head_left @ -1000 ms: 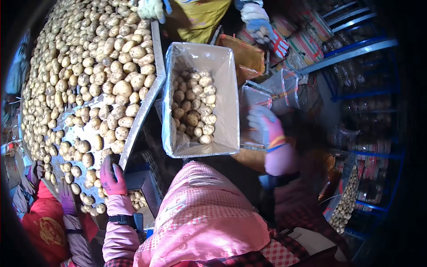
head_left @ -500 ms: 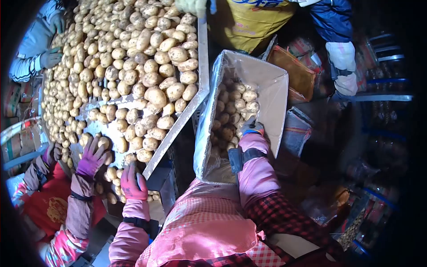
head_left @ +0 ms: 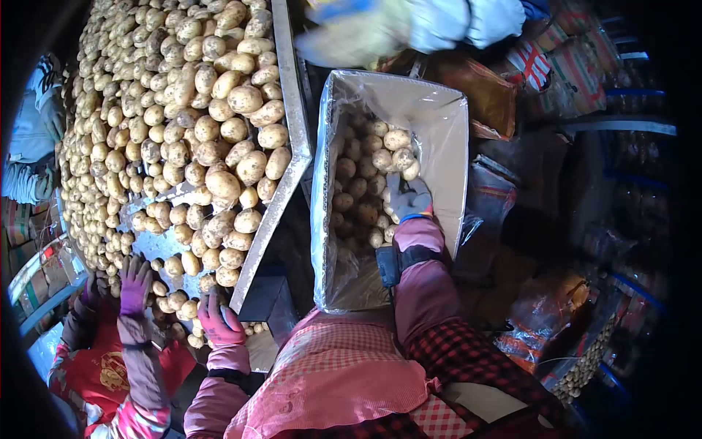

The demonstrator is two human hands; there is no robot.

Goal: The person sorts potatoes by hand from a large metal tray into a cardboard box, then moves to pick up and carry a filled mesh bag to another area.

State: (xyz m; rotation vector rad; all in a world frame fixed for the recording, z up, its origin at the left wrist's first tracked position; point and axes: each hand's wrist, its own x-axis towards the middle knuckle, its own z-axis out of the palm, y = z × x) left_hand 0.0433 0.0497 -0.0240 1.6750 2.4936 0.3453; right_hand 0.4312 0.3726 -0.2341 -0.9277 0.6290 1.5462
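Now the right hand (head_left: 412, 197) is down inside the carton (head_left: 443, 157), fingers on potatoes (head_left: 397, 139), grip unclear, leaving the left hand (head_left: 221, 322) open beside the loose heap (head_left: 222, 185).

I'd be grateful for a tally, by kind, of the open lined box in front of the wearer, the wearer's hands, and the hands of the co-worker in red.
Lined box: 1
Wearer's left hand and right hand: 2
Co-worker's hands: 2
Total: 5
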